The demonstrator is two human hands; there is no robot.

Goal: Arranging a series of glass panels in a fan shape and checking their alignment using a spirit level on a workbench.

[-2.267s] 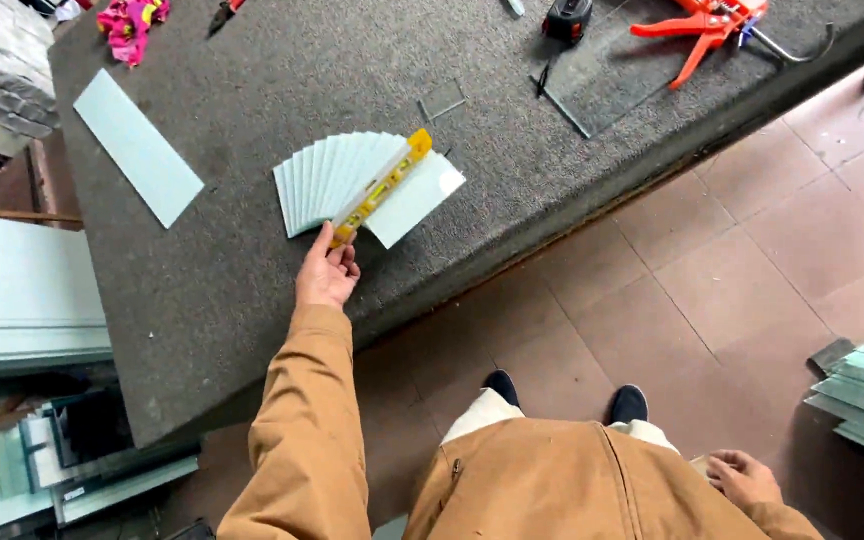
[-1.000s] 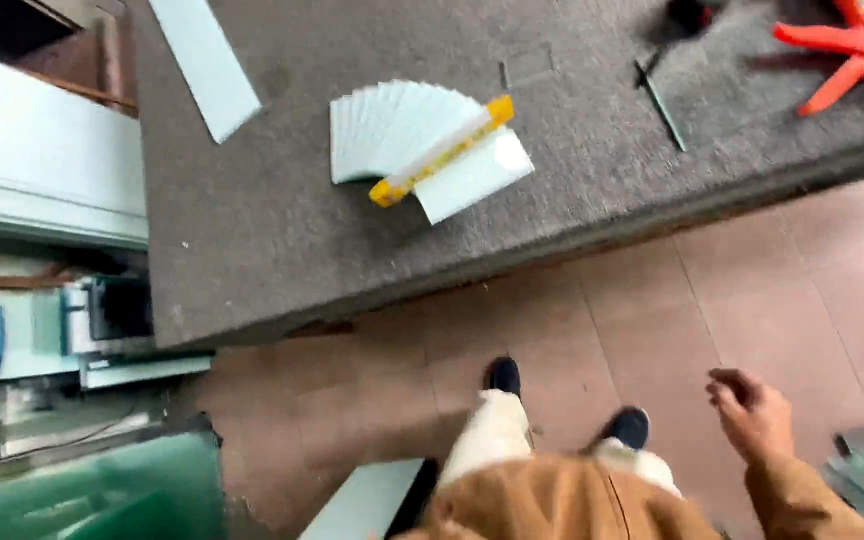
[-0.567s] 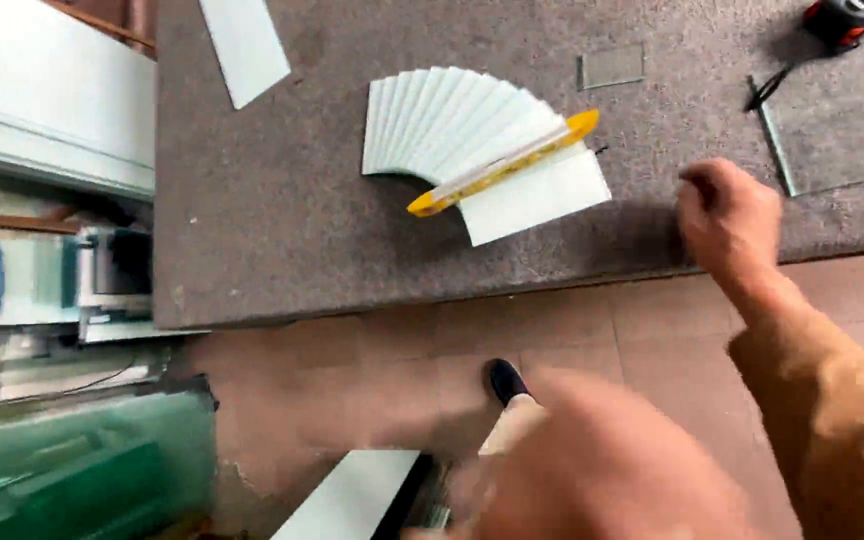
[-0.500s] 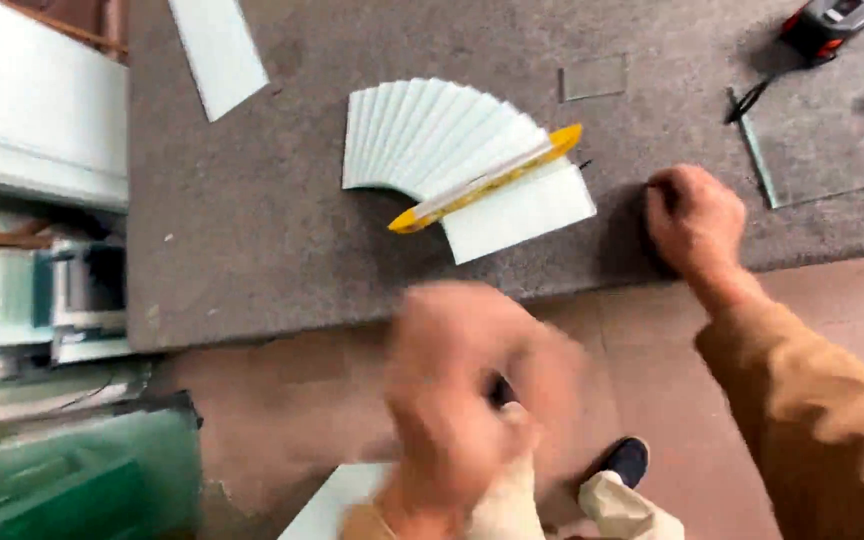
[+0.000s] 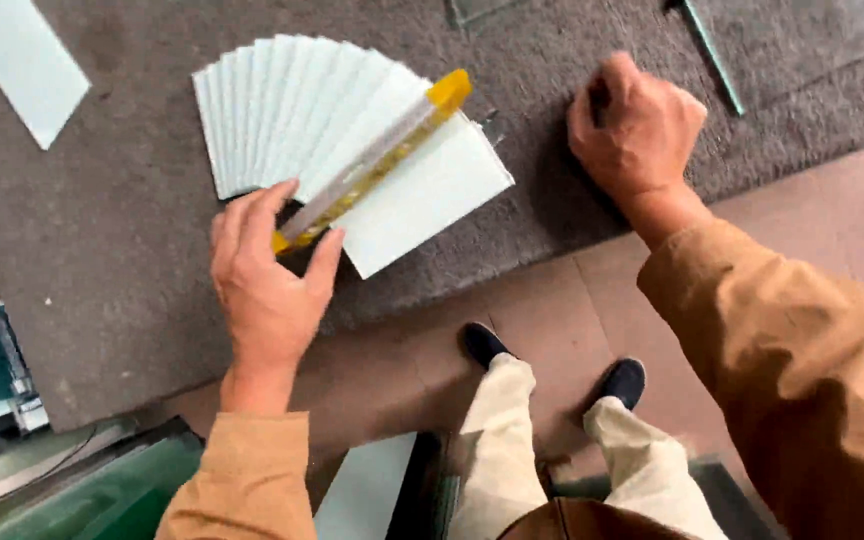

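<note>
Item: fan of pale strips. Thin white-green rectangular pieces, glass-like, laid overlapping in a fan on the grey felt-covered table, near its front edge. The fan is already spread; the rightmost, topmost piece lies widest and sits nearest the table edge.

Item: yellow-ended straightedge tool. Lies diagonally across the fan, its far end up and to the right, its near end down by the left hand.

Item: left hand. Thumb and fingers spread and closing around the near end of the tool; contact appears to be at the fingertips, a pinch rather than a full grasp.

Item: right hand. Clenched in a loose fist, knuckles resting on the felt to the right of the fan, well apart from it. Whether it holds anything inside cannot be told.

Item: single loose strip, far left on the table, apart from the fan.

Item: thin metal rod, far right on the felt.

Status, as judged: pieces are laid out and the tool placed across them; no piece looks separated or lifted from the fan yet.
</note>
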